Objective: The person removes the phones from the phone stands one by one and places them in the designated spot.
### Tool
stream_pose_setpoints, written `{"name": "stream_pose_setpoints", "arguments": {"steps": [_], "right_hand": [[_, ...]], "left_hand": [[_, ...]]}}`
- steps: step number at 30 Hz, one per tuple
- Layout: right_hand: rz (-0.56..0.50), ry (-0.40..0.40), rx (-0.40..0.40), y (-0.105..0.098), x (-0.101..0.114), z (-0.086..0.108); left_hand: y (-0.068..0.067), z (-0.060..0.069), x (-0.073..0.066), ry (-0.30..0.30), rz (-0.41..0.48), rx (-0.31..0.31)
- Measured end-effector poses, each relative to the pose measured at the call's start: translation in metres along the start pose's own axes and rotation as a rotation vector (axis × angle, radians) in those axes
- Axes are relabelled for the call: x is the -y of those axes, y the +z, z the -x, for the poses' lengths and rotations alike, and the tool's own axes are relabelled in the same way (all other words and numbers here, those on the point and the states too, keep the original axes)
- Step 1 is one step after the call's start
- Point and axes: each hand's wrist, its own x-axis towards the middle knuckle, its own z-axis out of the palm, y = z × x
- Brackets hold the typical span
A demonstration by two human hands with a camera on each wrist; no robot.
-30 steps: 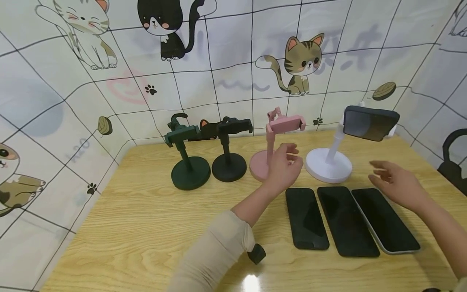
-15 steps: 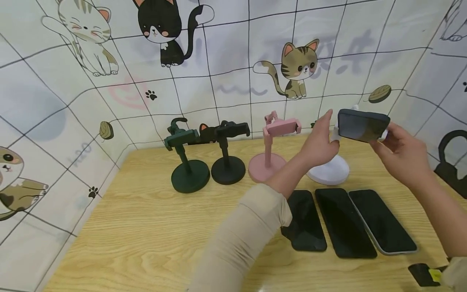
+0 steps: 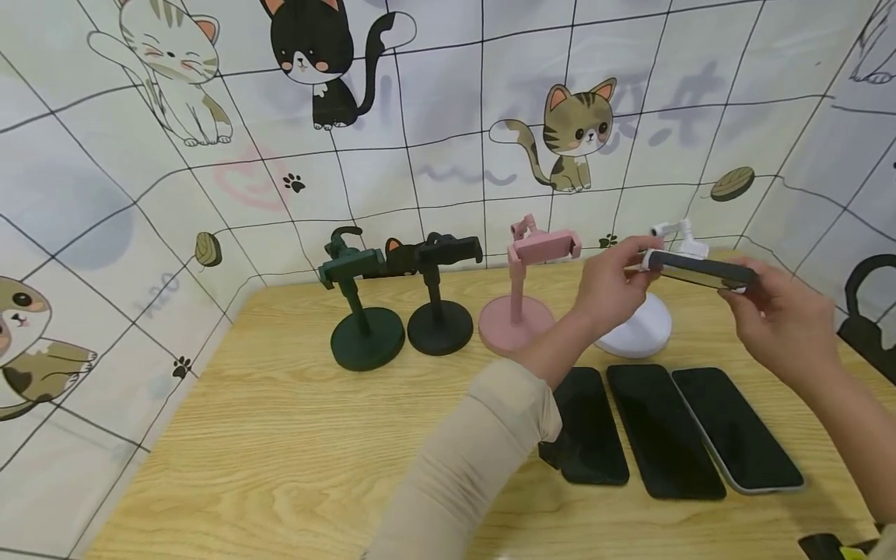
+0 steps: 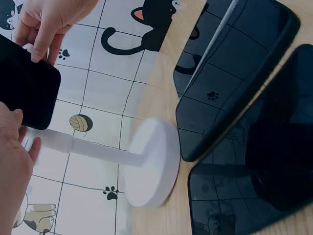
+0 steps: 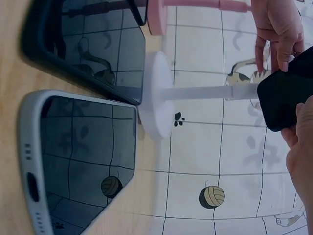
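Observation:
A dark smartphone (image 3: 700, 269) sits sideways in the clamp of the white phone stand (image 3: 640, 330), tilted so that its long edge faces the head camera. My left hand (image 3: 610, 284) pinches its left end beside the white clamp, the thumb on the screen side in the left wrist view. At the other end my right hand (image 3: 787, 323) grips the phone and clamp between thumb and fingers. The wrist views show the phone (image 4: 29, 88) held from both ends above the white base (image 5: 156, 95). Behind the phone, the clamp is mostly hidden.
Left of the white stand are a pink (image 3: 516, 323), a black (image 3: 439, 327) and a green phone stand (image 3: 367, 338). Three phones lie in front: a left one (image 3: 595, 428), a middle one (image 3: 665, 432) and a silver-edged one (image 3: 738, 428). A cat-print cloth (image 3: 448, 155) hangs behind.
Both hands have come to the phone on the white stand, the left from near the pink stand. The phone has tilted from facing forward to nearly flat.

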Motion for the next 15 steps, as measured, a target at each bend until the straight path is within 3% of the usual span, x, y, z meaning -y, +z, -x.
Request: {"name": "stream_pose_setpoints", "arguments": {"steps": [4, 7, 12, 15], "right_hand": [[-0.002, -0.134, -0.06, 0.002, 0.002, 0.006], [-0.015, -0.202, -0.123, 0.005, 0.003, 0.008], [-0.086, -0.264, -0.231, 0.009, 0.013, 0.008], [-0.114, -0.274, -0.284, 0.011, 0.021, 0.006]], "left_hand": [[-0.004, 0.007, 0.005, 0.155, -0.048, -0.06], [-0.008, 0.012, 0.01, 0.284, -0.147, -0.085], [-0.014, 0.02, 0.015, 0.437, -0.297, -0.161], [-0.019, 0.023, 0.015, 0.515, -0.308, -0.202]]}}
